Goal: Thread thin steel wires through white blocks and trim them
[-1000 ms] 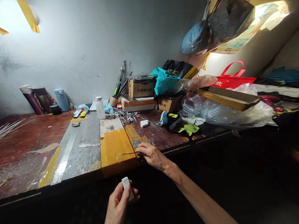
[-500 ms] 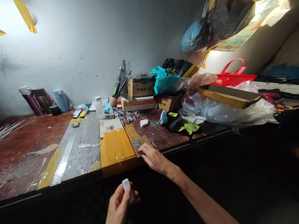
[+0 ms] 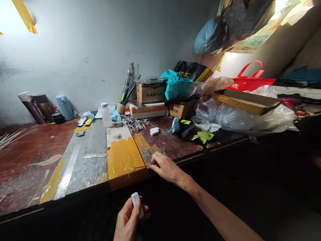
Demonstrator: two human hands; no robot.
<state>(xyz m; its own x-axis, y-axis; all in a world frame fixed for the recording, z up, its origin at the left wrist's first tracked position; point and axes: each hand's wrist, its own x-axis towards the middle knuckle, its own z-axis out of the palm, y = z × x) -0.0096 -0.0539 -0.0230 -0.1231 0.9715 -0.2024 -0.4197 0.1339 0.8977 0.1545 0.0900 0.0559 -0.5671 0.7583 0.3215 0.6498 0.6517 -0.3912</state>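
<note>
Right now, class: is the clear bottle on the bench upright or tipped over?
Upright. The bottle stands on its base on the bench, white cap on top, sides vertical.

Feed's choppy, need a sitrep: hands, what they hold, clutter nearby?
Left hand holds small white block below the bench edge. Right hand pinches thin dark rod flat on yellow-taped board. Steel ruler lies apart, left.

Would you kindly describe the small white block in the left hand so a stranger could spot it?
Below the workbench's yellow-taped front edge, the left hand pinches a small white block upright. A similar white block lies farther back on the bench; only this one is held.
</note>
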